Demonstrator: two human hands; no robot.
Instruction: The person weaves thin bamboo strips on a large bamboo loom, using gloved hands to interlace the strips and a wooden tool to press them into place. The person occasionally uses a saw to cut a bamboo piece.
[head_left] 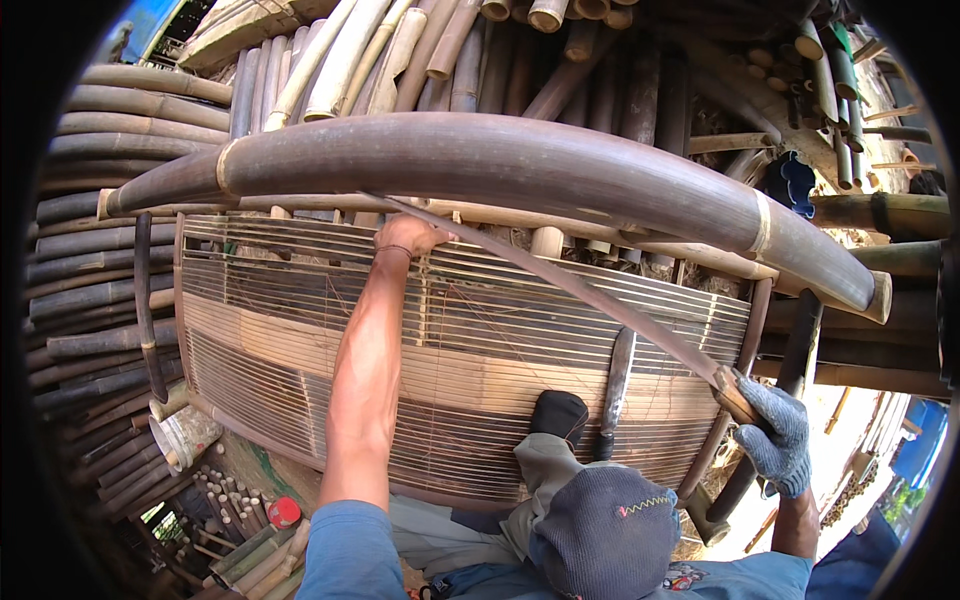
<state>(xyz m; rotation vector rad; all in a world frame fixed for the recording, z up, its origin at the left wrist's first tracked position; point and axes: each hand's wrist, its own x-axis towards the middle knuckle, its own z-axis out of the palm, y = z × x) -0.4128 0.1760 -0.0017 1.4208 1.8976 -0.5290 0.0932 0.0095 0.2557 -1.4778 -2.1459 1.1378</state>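
My right hand [775, 435], in a grey knit glove, grips the wooden handle of a long, tapering handsaw [560, 280]. The blade slants up and left, and its tip lies just below the large dark bamboo pole [480, 160]. My bare left hand [408, 235] is closed at the upper edge of the slatted bamboo panel [300, 330], close to the blade's tip. What its fingers hold is hidden. A light bamboo rail [690, 258] runs under the pole. On the panel lies a knife [618, 380] with a dark handle.
Stacked bamboo poles [130, 125] fill the left side, and more bamboo [430, 50] lies at the far side. A white bucket [185, 437] stands at lower left, near a red-lidded container [284, 513]. A dark grey knit cloth [605, 530] shows at the bottom.
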